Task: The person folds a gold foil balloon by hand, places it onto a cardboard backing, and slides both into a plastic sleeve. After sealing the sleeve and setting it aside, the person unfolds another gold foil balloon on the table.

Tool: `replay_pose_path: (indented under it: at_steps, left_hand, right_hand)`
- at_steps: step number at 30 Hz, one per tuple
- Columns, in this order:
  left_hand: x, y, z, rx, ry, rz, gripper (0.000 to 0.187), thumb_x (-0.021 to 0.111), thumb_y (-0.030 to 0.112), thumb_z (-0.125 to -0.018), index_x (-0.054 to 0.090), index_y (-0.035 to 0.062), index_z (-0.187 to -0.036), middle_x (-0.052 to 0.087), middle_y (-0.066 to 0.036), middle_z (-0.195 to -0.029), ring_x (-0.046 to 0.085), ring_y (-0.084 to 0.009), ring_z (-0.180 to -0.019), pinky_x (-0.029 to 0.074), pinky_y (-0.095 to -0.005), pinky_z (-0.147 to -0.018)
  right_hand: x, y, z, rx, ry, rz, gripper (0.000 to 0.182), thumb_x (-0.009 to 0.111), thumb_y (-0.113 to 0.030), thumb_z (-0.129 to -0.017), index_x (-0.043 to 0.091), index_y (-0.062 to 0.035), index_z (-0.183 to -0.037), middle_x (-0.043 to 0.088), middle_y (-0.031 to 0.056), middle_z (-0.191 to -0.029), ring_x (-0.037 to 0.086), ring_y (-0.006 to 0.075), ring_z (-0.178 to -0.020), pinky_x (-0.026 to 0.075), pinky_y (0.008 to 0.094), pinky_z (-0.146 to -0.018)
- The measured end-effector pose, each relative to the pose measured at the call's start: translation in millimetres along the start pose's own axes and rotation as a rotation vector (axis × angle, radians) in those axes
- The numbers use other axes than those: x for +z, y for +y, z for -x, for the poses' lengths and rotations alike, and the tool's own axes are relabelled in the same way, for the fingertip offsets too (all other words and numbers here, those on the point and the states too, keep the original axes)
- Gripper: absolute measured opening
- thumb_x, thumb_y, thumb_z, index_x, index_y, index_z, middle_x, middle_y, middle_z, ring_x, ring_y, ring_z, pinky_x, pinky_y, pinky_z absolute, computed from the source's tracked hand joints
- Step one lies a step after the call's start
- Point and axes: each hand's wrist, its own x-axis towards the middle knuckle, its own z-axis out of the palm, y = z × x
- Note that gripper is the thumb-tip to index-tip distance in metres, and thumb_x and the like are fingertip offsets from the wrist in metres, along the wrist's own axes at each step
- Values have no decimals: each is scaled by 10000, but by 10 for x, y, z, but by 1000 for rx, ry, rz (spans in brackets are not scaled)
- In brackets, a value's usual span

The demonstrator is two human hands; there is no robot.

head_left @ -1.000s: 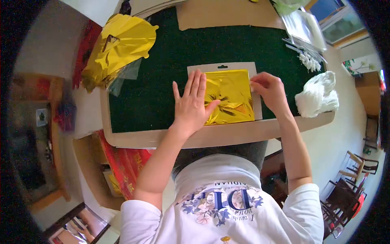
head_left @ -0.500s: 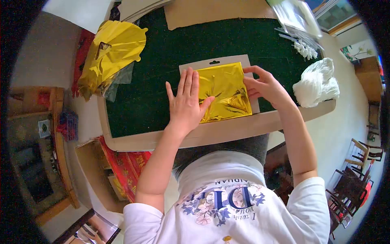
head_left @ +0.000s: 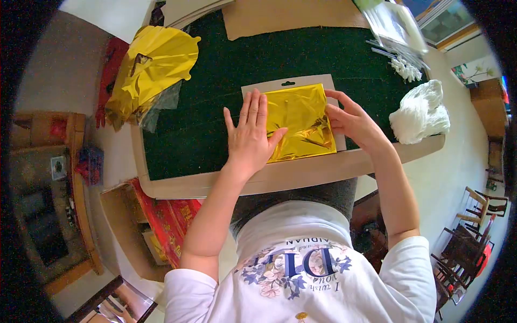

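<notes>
A folded square of gold foil (head_left: 299,116) lies on a grey-beige card (head_left: 258,89) with a hang hole at its far edge. My left hand (head_left: 249,132) rests flat, fingers stretched out, across the left side of the foil and card, with the thumb reaching onto the foil. On the opposite side, my right hand (head_left: 353,121) touches the foil's right edge with slightly bent, parted fingers; some fingertips are hidden. Both pieces lie near the front edge of the green-topped table (head_left: 199,124). The foil's lower right part is creased.
Crumpled gold foil balloons (head_left: 156,59) lie at the table's left corner, beside clear plastic. To the right are a white plastic bag (head_left: 420,113), a bunch of white pieces (head_left: 406,69) and clear packets (head_left: 396,27). A cardboard sheet (head_left: 291,16) covers the far edge. An open carton (head_left: 126,229) stands below left.
The view has shifted slightly. Both hands keep nearly the same places on the foil, and the right fingers stay at its right edge.
</notes>
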Motion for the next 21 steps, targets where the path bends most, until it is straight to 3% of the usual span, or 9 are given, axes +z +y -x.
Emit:
replay_pose_path:
  at_steps: [6, 13, 16, 17, 20, 21]
  left_hand:
    - [-7, 1, 3, -11, -6, -3, 825, 513, 511, -912, 184, 36, -1501, 157, -129, -1579, 147, -235, -1464, 70, -626, -1125]
    - [4, -5, -1, -6, 7, 9, 819, 504, 514, -916, 180, 44, -1503, 157, -126, -1579, 147, -234, -1464, 76, -629, -1123]
    - [15, -13, 7, 4, 17, 38, 827, 534, 466, -910, 144, 50, -1510, 141, -123, -1583, 157, -262, -1459, 94, -640, -1112]
    - [12, -12, 9, 1, 12, 37, 827, 533, 468, -911, 144, 51, -1510, 142, -123, -1583, 156, -262, -1460, 94, -640, -1112]
    - [-6, -3, 4, -5, -2, 34, 827, 529, 473, -911, 146, 51, -1510, 143, -124, -1583, 151, -263, -1460, 94, -638, -1113]
    - [-10, 3, 3, -7, -5, 31, 827, 529, 474, -911, 147, 50, -1509, 144, -125, -1582, 149, -263, -1461, 93, -638, -1113]
  right_hand:
    - [-139, -88, 6, -45, 136, -36, 451, 530, -306, -984, 425, -82, -1361, 672, 111, -1011, 665, 143, -910, 544, 293, -797]
    - [-15, -68, 46, 74, -6, 17, 422, 526, -248, -988, 423, -108, -1373, 678, 93, -987, 663, 124, -859, 536, 266, -776]
    - [-170, -34, 37, -67, 76, 169, 368, 549, -131, -965, 474, -91, -1323, 667, 75, -966, 630, 101, -885, 521, 277, -757]
    - [-162, -19, 42, -161, 237, 292, 290, 551, -47, -933, 562, -60, -1223, 675, 114, -980, 645, 150, -899, 525, 296, -771]
    - [-55, -9, 67, -726, 357, 766, 202, 569, -22, -910, 631, -25, -1103, 668, 122, -974, 661, 200, -881, 531, 301, -802]
    - [-6, -4, 91, -798, 292, 853, 227, 573, 29, -862, 637, -18, -1075, 650, 133, -1017, 643, 257, -919, 526, 321, -801]
